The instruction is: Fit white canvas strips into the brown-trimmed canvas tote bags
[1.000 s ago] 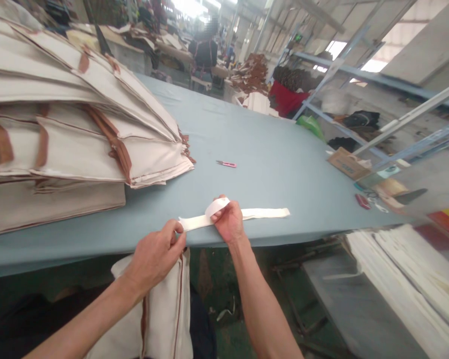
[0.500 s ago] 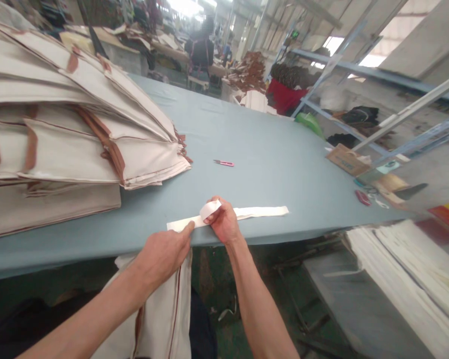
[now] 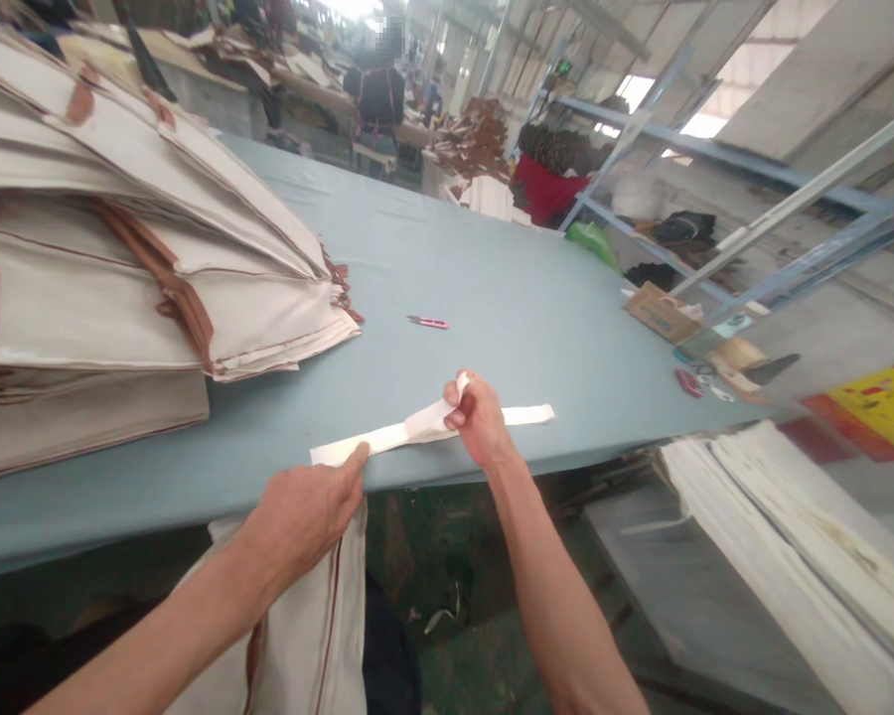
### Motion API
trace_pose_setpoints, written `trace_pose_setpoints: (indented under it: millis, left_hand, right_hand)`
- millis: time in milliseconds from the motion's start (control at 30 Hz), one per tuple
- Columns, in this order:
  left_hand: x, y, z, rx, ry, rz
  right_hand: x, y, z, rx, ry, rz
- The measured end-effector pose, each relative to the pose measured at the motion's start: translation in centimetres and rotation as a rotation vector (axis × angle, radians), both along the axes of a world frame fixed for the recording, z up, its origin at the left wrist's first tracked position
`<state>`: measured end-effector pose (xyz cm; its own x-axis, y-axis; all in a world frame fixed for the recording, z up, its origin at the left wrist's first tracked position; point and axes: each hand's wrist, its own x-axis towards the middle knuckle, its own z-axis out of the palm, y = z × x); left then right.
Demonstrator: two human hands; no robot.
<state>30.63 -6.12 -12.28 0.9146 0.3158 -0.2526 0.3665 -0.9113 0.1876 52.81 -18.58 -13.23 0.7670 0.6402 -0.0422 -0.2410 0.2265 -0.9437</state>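
A long white strip (image 3: pixel 376 439), which looks like tape or cloth, lies along the front edge of the blue-covered table (image 3: pixel 521 308). My left hand (image 3: pixel 317 506) is closed at the table edge, its extended digit pressing the strip near the left end; its other fingers are partly hidden. My right hand (image 3: pixel 481 422) pinches a lifted white piece above the strip, fingers curled and palm turned partly up. Whether this piece is a layer of the strip or a separate one, I cannot tell. Below my left hand, a cream fabric piece (image 3: pixel 343 616) with dark red edging hangs at my lap.
Cream bags (image 3: pixel 268 328) with brown straps are piled at the left. Thread snips (image 3: pixel 428 322) with a pink handle lie mid-table. A cardboard box (image 3: pixel 662 314) and small tools sit at the far right. White fabric (image 3: pixel 797 536) is stacked lower right; a person (image 3: pixel 376 94) is in the background.
My right hand has moved right along the strip, drawing the loose white piece with it; its loop is now stretched out. My left digit still presses near the left end. The view has shifted slightly.
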Motion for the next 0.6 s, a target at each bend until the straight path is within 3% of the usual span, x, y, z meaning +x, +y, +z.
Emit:
trace_pose_setpoints:
  millis: [167, 367, 600]
  left_hand:
    - [0.0, 0.0, 0.0, -0.017, 0.013, 0.003]
    - [0.3, -0.1, 0.6, -0.045, 0.062, 0.007]
    - [0.4, -0.1, 0.9, -0.083, 0.097, 0.007]
  right_hand:
    - [3.6, -1.5, -0.5, -0.074, -0.029, -0.108]
    - [10.2, -4.1, -1.8, -0.179, 0.032, -0.325]
    - [15.7, -8.4, -0.6, -0.116, 0.082, -0.623]
